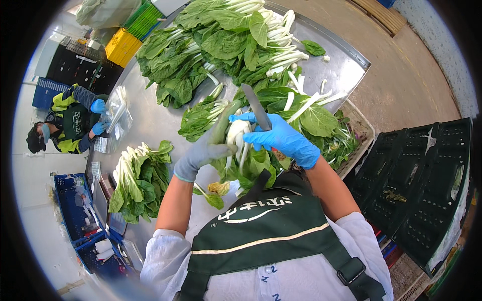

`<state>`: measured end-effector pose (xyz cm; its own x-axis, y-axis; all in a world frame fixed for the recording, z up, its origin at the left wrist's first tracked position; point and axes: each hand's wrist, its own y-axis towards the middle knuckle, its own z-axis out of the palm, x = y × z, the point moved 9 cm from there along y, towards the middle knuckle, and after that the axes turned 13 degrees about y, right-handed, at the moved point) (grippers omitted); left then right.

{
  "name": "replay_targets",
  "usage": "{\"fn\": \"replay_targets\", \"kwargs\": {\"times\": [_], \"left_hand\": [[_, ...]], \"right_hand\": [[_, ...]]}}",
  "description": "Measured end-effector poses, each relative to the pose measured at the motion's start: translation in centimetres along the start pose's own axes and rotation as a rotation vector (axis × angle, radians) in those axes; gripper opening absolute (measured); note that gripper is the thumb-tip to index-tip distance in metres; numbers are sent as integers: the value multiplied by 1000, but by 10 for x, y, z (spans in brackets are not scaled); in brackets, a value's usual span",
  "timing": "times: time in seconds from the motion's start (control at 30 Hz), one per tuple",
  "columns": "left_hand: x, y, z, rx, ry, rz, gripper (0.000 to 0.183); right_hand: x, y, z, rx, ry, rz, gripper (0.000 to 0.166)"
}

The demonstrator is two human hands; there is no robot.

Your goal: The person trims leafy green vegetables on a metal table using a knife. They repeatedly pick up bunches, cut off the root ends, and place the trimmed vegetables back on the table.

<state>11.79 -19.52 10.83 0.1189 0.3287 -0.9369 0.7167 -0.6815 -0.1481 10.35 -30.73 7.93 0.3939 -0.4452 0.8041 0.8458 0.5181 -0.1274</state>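
Observation:
My left hand (205,148), in a grey-green work glove, grips a leafy green with white stalks (237,135), its white base turned up and its leaves hanging down. My right hand (280,137), in a blue disposable glove, holds a knife (257,106) with its blade pointing up and away, while its fingers touch the white stalks. Beyond both hands lies a large heap of the same greens (226,41). Loose leaves and cut stalks (314,113) lie to the right. Another pile of greens (137,180) is at the left, and a yellowed leaf (219,188) lies below my hands.
The metal table (150,124) has a raised edge. At its right stand a crate of leaf scraps (363,128) and dark green crates (414,180). Across at the left, a masked co-worker (73,116) handles clear plastic bags (119,109). Blue bins (71,210) stand at the lower left.

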Motion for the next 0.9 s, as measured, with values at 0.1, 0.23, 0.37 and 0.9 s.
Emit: {"fn": "replay_targets", "kwargs": {"times": [0.1, 0.23, 0.37, 0.9], "left_hand": [[21, 1, -9, -217, -44, -62, 86], [15, -3, 11, -239, 434, -76, 75], [27, 7, -13, -96, 244, -1, 73], [66, -20, -30, 115, -455, -445, 47]], "right_hand": [[-4, 9, -22, -177, 24, -67, 50], [-17, 11, -40, -347, 36, -46, 39], [3, 23, -32, -180, -269, -87, 32], [53, 47, -55, 3, -694, 226, 29]]}}
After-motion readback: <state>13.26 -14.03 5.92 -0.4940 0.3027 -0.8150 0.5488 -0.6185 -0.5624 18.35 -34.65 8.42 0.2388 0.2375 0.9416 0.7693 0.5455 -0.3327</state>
